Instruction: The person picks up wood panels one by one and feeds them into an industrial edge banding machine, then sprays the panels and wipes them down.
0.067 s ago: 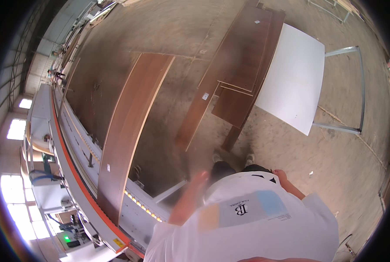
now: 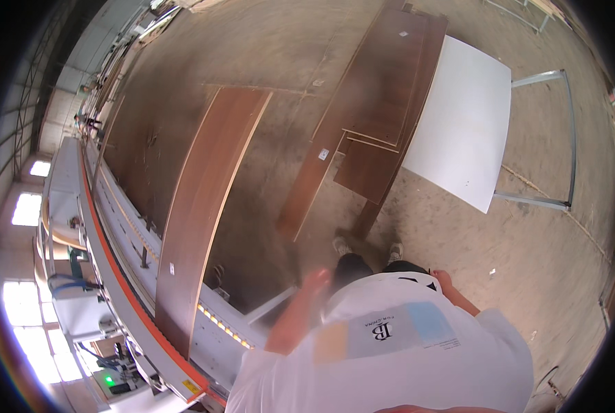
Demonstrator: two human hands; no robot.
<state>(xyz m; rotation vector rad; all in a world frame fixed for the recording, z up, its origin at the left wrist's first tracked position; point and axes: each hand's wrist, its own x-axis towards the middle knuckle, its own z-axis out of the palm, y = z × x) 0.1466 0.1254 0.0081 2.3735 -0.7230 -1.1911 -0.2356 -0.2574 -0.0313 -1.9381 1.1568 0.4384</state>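
Observation:
My left hand (image 2: 316,281) hangs beside my body, blurred, with its fingers not clear; no object shows in it. My right hand (image 2: 442,278) is down at my other hip, its fingers small and partly hidden, so I cannot tell how they are held. To the left of me a long brown board (image 2: 214,172) with pale edges lies on a long edge-banding machine (image 2: 132,296) and sticks out over the floor. Neither hand touches the board. The left hand is the nearer one to it.
Ahead of my feet, several brown boards (image 2: 386,89) lie stacked and overlapping. Beside them a white sheet (image 2: 462,124) rests on a grey metal frame (image 2: 570,138). A grey support bar (image 2: 272,305) juts from the machine toward my left arm. A distant person (image 2: 87,122) stands at the machine's far end.
The view has shifted very slightly, and the board and machine sit a little lower in it. Both hands remain at my sides.

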